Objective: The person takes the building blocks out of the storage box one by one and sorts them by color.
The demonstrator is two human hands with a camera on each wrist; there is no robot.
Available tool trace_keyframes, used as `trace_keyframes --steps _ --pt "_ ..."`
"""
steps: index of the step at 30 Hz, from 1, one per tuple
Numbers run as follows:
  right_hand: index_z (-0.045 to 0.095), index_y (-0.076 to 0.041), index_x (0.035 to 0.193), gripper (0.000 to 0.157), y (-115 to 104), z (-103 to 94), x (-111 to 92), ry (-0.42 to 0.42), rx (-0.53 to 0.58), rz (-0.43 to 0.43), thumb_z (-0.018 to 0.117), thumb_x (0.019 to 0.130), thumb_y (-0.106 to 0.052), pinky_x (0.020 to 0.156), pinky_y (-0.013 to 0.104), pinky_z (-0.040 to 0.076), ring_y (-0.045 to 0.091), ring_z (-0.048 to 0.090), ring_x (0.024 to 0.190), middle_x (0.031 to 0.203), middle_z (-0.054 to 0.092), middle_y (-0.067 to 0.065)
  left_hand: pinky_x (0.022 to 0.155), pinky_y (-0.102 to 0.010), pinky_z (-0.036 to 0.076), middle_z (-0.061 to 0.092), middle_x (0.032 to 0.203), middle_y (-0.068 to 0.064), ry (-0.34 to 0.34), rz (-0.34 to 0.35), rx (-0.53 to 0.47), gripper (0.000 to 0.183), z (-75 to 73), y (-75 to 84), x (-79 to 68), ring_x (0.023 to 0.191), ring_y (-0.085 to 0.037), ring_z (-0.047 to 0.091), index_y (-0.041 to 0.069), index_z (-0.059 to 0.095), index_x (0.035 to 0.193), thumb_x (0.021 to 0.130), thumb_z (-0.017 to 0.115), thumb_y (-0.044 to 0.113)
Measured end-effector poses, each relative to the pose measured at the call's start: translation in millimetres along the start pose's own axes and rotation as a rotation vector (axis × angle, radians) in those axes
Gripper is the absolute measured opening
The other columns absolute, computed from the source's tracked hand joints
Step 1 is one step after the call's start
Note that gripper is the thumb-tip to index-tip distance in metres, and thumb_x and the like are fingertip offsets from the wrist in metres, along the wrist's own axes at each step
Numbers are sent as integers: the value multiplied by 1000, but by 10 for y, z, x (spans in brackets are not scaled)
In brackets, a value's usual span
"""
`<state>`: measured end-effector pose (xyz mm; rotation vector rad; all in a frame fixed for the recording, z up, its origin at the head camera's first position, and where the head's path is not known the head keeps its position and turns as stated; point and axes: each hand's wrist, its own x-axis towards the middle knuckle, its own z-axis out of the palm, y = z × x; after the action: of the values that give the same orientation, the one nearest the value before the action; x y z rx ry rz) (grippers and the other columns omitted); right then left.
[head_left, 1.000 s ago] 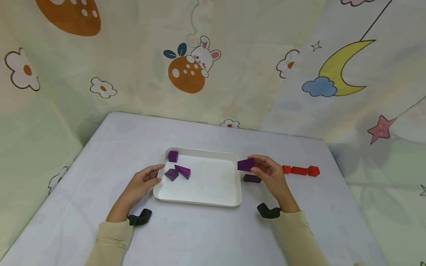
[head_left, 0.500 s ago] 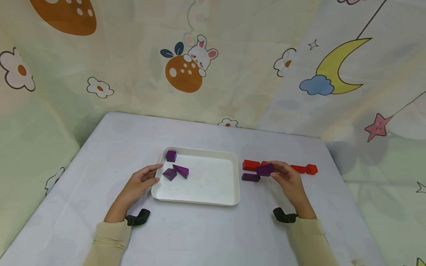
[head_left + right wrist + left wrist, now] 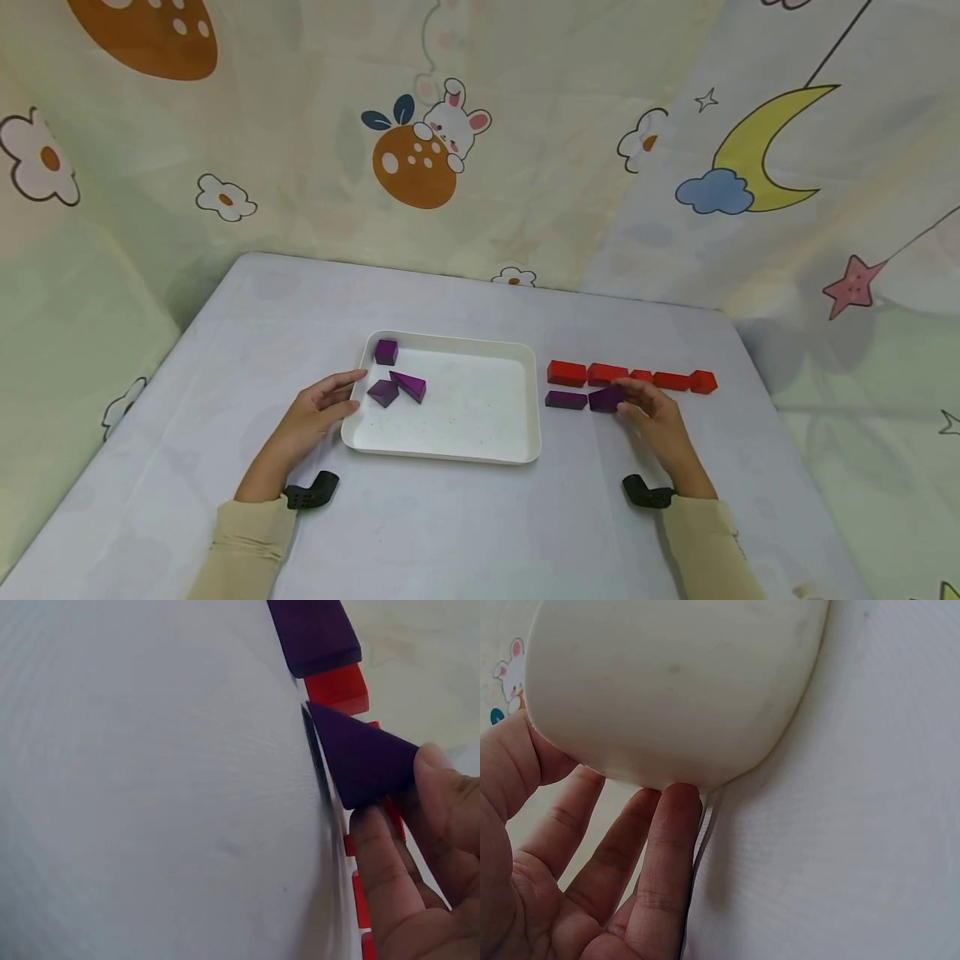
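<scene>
My right hand (image 3: 656,417) pinches a purple wedge-shaped block (image 3: 604,398) between thumb and fingers. The block is low at the table, right of a long purple block (image 3: 566,400) and in front of the red row. In the right wrist view, the held block (image 3: 364,757) shows a triangular face, thumb at one corner and fingertips at its lower edge. My left hand (image 3: 315,417) touches the left rim of a white tray (image 3: 465,459), its fingers fairly straight. The left wrist view shows the fingertips against the tray's outer wall (image 3: 667,712). Inside the tray lie a purple cube (image 3: 386,352) and two pointed purple blocks (image 3: 408,386).
Several red blocks (image 3: 567,373) form a row behind the purple ones, running right from the tray; my right fingers overlap part of it. A white cloth (image 3: 465,533) covers the table. Behind stands a patterned fabric backdrop (image 3: 555,167).
My right hand has carried the wedge-shaped block from beside the tray's right rim, rightward and then down to the long purple block's right side. My left hand stays at the tray.
</scene>
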<state>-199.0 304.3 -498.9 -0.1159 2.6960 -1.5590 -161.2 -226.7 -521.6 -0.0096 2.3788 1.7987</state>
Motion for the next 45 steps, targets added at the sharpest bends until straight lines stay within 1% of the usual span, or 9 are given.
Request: trace_keyframes --steps 3,10,17,21,25,31,34,40,45 --pt "56 5 149 44 4 4 1 -6 -4 14 65 106 2 100 6 42 12 59 128 150 59 28 118 -61 41 46 165 -25 1 3 -3 56 -6 -6 -6 149 -46 46 5 52 160 107 67 13" --pt "61 9 143 40 -111 -6 -6 86 23 -44 67 104 6 97 6 45 -13 56 115 145 62 31 117 -59 42 46 165 -25 11 12 6 55 -32 2 -29 148 -46 47 4 52 159 107 67 12" --pt "69 9 133 31 -388 75 -10 201 30 -132 70 103 3 94 8 49 -8 63 111 132 73 20 116 -58 42 47 164 -25 12 14 5 55 -44 8 -35 148 -45 48 5 52 159 107 67 13" --pt "69 9 132 30 -601 183 2 166 33 -196 70 103 3 95 10 49 -6 63 112 131 73 21 117 -61 41 45 166 -24 8 24 -3 55 -38 14 -25 149 -46 46 4 53 159 106 67 13" --pt "69 8 133 31 -762 357 30 95 54 -209 70 103 3 95 12 51 -1 66 116 135 70 27 118 -62 40 44 167 -24 4 30 -12 55 -33 18 -12 150 -47 46 3 53 159 106 66 13" --pt "67 8 134 34 -937 702 62 -3 135 -182 72 101 3 96 17 53 40 66 128 138 69 26 119 -63 39 44 166 -24 0 37 -16 54 -39 12 1 150 -48 44 3 53 159 107 65 12" --pt "67 10 133 35 -991 879 83 -50 187 -193 73 98 8 97 19 54 51 62 129 137 68 27 118 -64 39 44 166 -24 1 35 -18 54 -38 4 9 150 -48 44 3 53 159 107 66 12" --pt "67 12 131 37 -1115 1200 90 -112 265 -217 74 95 12 99 24 56 49 63 129 134 68 28 118 -63 40 45 166 -24 -2 37 -29 54 -30 -20 25 150 -48 44 2 53 158 106 66 12" --pt "69 10 130 36 -1223 1459 93 -133 310 -193 75 94 10 102 30 56 45 65 128 134 69 27 118 -62 40 45 165 -24 0 36 -32 54 -32 -40 31 150 -47 44 2 53 158 106 66 11"
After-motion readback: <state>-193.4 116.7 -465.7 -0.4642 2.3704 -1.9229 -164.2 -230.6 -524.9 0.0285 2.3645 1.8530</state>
